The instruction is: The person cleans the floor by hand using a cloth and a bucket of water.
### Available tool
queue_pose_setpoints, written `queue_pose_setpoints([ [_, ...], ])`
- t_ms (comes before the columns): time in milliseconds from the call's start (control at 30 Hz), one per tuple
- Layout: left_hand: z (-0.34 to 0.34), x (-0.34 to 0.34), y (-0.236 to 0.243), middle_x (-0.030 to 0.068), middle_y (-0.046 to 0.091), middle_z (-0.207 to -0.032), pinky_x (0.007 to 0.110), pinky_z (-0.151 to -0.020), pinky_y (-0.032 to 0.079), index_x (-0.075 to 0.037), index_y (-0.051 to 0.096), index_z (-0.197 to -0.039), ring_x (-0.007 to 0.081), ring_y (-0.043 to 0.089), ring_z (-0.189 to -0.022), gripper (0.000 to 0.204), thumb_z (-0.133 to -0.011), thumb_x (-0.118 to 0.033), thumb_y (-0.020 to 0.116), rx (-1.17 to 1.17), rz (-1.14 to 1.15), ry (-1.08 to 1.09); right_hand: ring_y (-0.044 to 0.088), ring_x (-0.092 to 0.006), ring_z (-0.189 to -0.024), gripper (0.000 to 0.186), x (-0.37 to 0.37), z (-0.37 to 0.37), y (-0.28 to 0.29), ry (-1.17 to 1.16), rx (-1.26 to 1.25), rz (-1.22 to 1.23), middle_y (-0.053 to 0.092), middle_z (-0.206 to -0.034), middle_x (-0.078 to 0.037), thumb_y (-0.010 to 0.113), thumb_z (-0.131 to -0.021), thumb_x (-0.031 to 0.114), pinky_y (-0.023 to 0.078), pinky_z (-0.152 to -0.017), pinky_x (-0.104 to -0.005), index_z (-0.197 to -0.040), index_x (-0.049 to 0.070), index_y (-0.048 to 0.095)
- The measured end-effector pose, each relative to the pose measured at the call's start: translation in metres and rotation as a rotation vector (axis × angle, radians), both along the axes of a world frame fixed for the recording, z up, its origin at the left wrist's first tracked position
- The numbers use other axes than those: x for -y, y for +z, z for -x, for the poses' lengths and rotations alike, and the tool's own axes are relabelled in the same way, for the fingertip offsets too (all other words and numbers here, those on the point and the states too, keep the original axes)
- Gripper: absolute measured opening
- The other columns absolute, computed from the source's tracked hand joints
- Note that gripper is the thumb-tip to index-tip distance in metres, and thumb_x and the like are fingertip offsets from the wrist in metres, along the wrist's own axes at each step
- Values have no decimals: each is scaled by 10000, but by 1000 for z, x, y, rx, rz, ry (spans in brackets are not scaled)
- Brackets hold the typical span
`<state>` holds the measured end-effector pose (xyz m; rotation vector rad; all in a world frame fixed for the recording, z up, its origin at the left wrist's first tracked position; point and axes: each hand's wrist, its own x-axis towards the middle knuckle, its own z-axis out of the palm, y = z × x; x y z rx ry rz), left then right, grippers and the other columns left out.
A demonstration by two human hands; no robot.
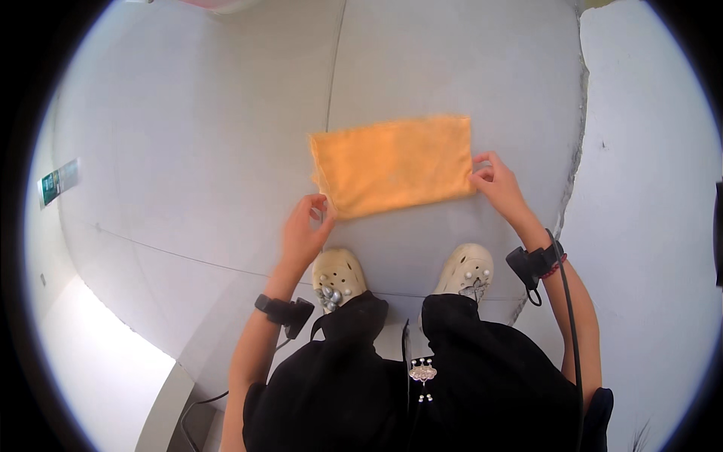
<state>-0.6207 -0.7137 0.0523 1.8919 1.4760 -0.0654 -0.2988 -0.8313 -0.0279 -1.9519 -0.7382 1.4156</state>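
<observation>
Currently we find the orange cloth (393, 165) lying flat on the grey floor (211, 151), far of our feet. Our left hand (305, 230) pinches its near left corner and our right hand (497, 183) pinches its right edge, evidently to keep it spread taut. Cream clogs (339, 275) stand just near of the cloth, apart from it. Nothing obstructs either hand; a pale wall (648, 188) runs along the right.

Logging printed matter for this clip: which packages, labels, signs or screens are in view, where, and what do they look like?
Sign or label: far left edge of the view, on the pale surface; small flat rectangle, dark green part beside a grey-white part.
No packages or screens are visible.
</observation>
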Motion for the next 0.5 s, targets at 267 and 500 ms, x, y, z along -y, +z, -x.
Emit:
queue_pose_setpoints([
  [267, -30, -14, 19, 61, 602, -843, 311, -705, 426, -32, 526, -815, 184, 549, -788, 144, -771, -130, 621, 156, -121, 102, 527, -119, -581, 277, -37, 2, 25, 58, 67, -87, 568, -635, -29, 596, -749, 126, 425, -574, -255, -993, 26, 510],
  [500, -2, -9, 28, 82, 571, -816, 346, -721, 422, -37, 522, -754, 258, 537, -822, 112, -719, -88, 615, -32, -10, -45, 481, -117, -571, 243, -24, -8, 42, 211, 12, -108, 508, -619, -24, 572, -756, 115, 407, -559, -260, -989, 52, 542],
])
